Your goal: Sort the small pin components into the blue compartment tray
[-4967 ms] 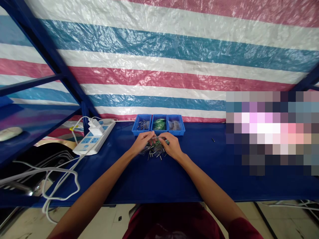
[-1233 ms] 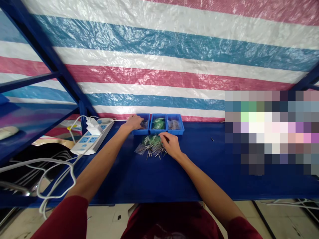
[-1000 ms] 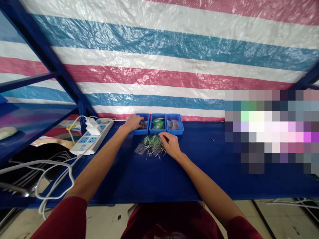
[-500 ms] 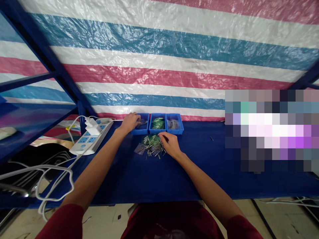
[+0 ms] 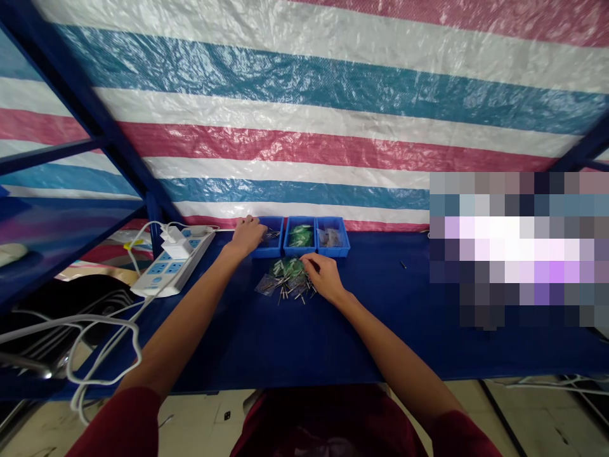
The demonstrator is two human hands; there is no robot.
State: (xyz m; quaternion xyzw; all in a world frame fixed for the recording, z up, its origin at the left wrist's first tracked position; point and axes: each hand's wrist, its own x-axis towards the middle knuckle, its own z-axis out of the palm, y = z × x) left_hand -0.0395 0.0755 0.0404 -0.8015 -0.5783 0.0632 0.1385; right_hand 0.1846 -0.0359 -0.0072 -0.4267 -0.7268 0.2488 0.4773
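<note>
My left hand (image 5: 249,235) rests over the left edge of the left blue bin (image 5: 267,252), its fingertips curled down at small metal parts (image 5: 273,233); whether it grips any is hidden. At the right side of a pile of green and clear packets and thin metal pieces (image 5: 290,274) is my right hand (image 5: 324,274), thumb and fingertips close together; what they pinch is too small to name. The middle bin (image 5: 300,252) contains green packets (image 5: 301,236), and the right bin (image 5: 333,252) has clear packets (image 5: 330,238).
A white power strip (image 5: 176,266) with plugs and loose white cables (image 5: 136,336) lies on the left of the blue table (image 5: 295,349). One small dark piece (image 5: 403,264) lies to the right. The far right is pixelated. A striped sheet (image 5: 304,114) hangs behind.
The fingers of my left hand have shifted slightly left and curl a little differently at the left bin. My right hand stays almost in place at the pile.
</note>
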